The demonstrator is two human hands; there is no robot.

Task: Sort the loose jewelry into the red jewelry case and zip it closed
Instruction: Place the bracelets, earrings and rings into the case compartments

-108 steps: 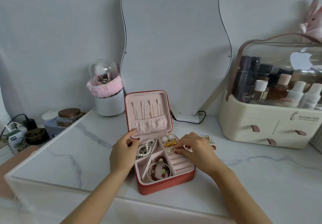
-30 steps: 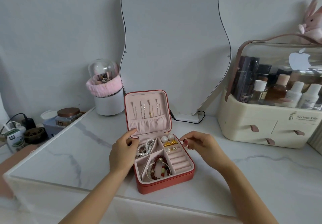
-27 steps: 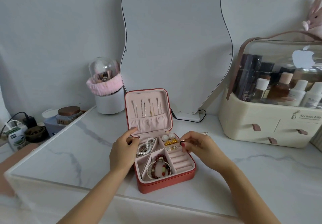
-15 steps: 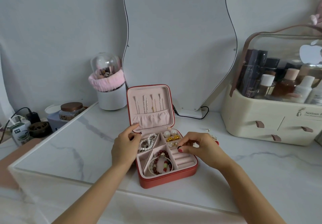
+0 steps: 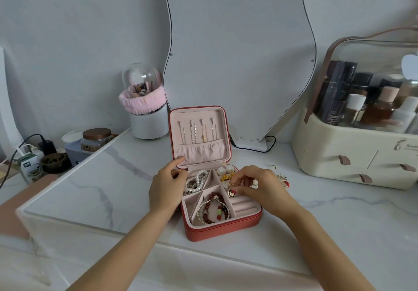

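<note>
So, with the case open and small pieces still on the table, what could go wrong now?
The small piece pinched by the right hand could slip and miss its compartment. The loose jewelry lies beside that wrist and might be swept away. The lid of the red jewelry case could fall if the left hand lets go.

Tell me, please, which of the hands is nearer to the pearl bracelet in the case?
Left. The left hand rests at the case's left edge, right beside the pearl bracelet; the right hand is over the ring rolls, across a divider.
</note>
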